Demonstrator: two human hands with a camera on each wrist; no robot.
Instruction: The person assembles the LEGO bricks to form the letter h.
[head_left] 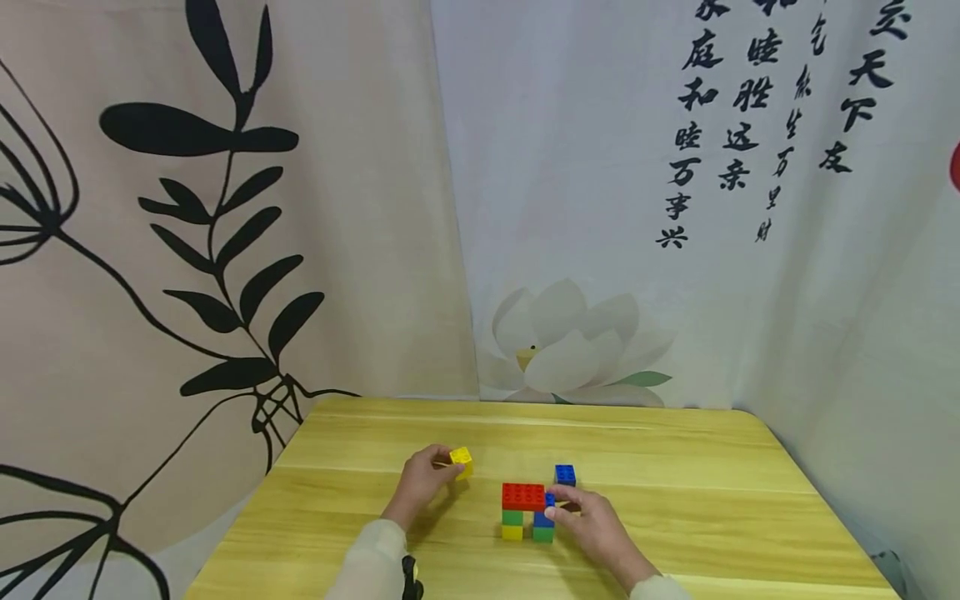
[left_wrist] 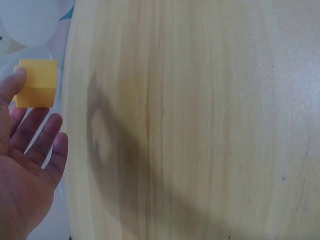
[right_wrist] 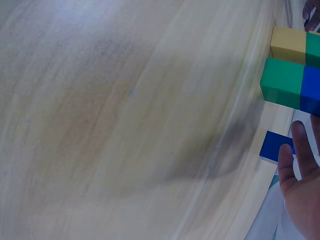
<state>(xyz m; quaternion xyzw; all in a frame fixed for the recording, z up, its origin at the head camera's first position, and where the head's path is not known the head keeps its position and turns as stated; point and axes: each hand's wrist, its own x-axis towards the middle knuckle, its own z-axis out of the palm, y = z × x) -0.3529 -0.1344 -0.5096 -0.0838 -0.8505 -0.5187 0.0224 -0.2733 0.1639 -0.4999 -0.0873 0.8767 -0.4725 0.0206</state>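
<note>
My left hand (head_left: 422, 482) pinches a yellow building brick (head_left: 462, 462) between thumb and fingers, raised above the table left of a small brick structure. In the left wrist view the other fingers spread loosely below the yellow brick (left_wrist: 39, 82). A red brick (head_left: 522, 497) lies across the top of two columns: green (head_left: 512, 518) over yellow (head_left: 512, 532), and blue (head_left: 543, 520) over green (head_left: 543, 535). My right hand (head_left: 592, 525) grips the right column's blue brick with thumb and forefinger; those two fingertips fall outside the right wrist view.
A loose blue brick (head_left: 565, 475) sits behind the structure, close to the right hand. The wooden table (head_left: 712, 492) ends at a curtain (head_left: 375, 250) printed with plants and writing.
</note>
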